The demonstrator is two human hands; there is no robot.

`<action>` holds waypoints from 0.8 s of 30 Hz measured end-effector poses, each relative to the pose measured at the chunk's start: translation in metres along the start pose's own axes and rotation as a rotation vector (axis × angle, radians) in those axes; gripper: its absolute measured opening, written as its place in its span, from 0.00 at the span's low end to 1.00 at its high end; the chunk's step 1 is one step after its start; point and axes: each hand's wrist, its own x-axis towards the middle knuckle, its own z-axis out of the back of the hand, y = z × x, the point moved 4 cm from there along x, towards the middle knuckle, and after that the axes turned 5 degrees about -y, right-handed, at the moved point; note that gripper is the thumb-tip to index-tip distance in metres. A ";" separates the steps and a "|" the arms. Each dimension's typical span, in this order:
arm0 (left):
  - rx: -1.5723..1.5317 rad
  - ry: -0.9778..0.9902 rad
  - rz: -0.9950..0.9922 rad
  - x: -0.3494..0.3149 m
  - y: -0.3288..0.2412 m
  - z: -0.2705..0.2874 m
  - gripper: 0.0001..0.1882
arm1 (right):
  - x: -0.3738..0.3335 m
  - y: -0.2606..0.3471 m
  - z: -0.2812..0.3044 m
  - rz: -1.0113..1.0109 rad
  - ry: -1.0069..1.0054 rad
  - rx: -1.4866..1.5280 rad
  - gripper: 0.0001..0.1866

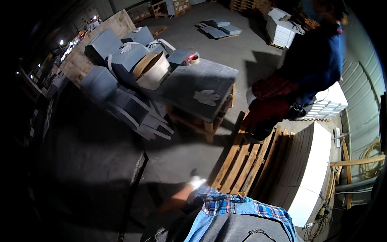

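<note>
My left hand (196, 182), in a white glove, is at the lower middle, at the end of a bent bare forearm. It is beside the hem of a blue plaid shirt (234, 204) and near the end of a wooden slatted pallet (236, 165). A small dark shape shows just beyond the glove; whether the hand holds it I cannot tell. The fingers are too small and bright to make out. My right hand is out of view. A stack of pale slabs (308, 177) stands on the pallet's right part.
Another person (302, 76) stands at the pallet's far end. A dark slab table (201, 76) on a wooden base bears a loose glove (206, 97) and tape rolls (194, 59). A round tub (155, 68) and grey blocks (105, 42) are left of it. Cables (320, 226) lie lower right.
</note>
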 end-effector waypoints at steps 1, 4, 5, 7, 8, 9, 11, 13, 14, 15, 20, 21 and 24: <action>0.053 -0.034 -0.097 0.017 0.000 0.015 0.31 | 0.003 0.026 -0.005 0.042 0.038 -0.050 0.26; -0.329 -0.120 -0.079 0.054 0.013 0.060 0.25 | 0.011 0.102 -0.017 0.152 0.117 -0.133 0.25; -0.341 -0.155 -0.055 0.072 0.029 0.074 0.23 | 0.016 0.125 -0.017 0.191 0.139 -0.158 0.24; -0.336 -0.237 0.014 0.096 0.077 0.112 0.21 | 0.029 0.175 -0.021 0.290 0.184 -0.193 0.23; -0.287 -0.273 -0.023 0.092 0.094 0.132 0.21 | 0.034 0.195 -0.021 0.338 0.195 -0.200 0.23; -0.237 -0.304 -0.067 0.083 0.098 0.158 0.22 | 0.042 0.211 -0.020 0.383 0.195 -0.209 0.22; -0.285 -0.443 0.081 0.069 0.141 0.192 0.25 | 0.062 0.247 -0.021 0.489 0.198 -0.197 0.21; -0.237 -0.362 0.149 0.046 0.143 0.226 0.30 | 0.094 0.268 -0.019 0.497 0.076 -0.135 0.20; -0.393 -0.293 0.190 0.039 0.179 0.224 0.34 | 0.114 0.290 -0.027 0.507 0.012 -0.089 0.20; -0.562 -0.217 0.242 0.037 0.217 0.213 0.38 | 0.123 0.316 -0.022 0.678 -0.031 -0.221 0.21; -0.057 -0.094 0.254 0.038 0.330 0.158 0.30 | 0.147 0.442 -0.057 0.724 0.215 -0.832 0.16; 0.074 -0.062 0.118 0.055 0.296 0.170 0.32 | 0.172 0.449 -0.060 0.582 0.319 -0.986 0.16; -0.122 -0.131 0.252 0.033 0.287 0.166 0.33 | 0.198 0.504 -0.078 0.659 0.347 -0.838 0.17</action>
